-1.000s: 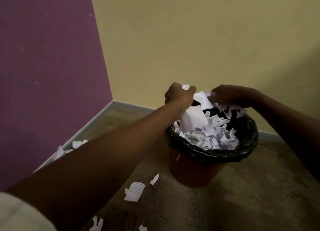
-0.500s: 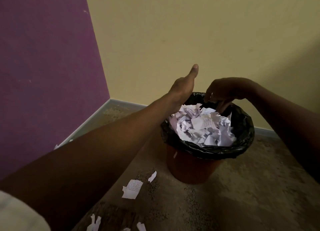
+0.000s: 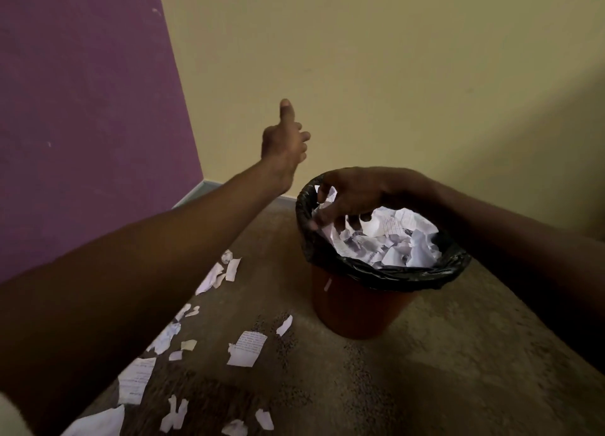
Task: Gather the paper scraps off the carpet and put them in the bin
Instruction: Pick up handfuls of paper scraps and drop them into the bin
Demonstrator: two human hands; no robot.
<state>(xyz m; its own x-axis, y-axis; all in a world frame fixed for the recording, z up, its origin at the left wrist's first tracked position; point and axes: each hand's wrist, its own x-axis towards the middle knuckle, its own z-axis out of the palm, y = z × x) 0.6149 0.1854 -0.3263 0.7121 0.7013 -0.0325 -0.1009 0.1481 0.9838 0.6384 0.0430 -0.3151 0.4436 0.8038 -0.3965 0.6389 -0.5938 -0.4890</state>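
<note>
A red bin (image 3: 357, 308) with a black liner (image 3: 393, 276) stands on the carpet, filled to the rim with white paper scraps (image 3: 396, 242). My right hand (image 3: 355, 195) hangs over the bin's left side, its fingers spread downward and touching the top scraps. My left hand (image 3: 284, 142) is raised in the air to the left of the bin, thumb up, fingers loosely curled, holding nothing. Several torn paper scraps lie on the carpet left of the bin, among them a printed piece (image 3: 247, 349), a larger one (image 3: 136, 380) and a cluster (image 3: 217, 273) by the wall.
The bin sits near a room corner where a purple wall (image 3: 85, 114) meets a yellow wall (image 3: 393, 75), with a grey skirting board (image 3: 196, 191) along the base. Brown carpet (image 3: 425, 370) stretches to the right and front of the bin.
My left hand has let the paper drop and risen up and left, away from the bin. My right hand has lowered onto the scraps at the bin's left side.
</note>
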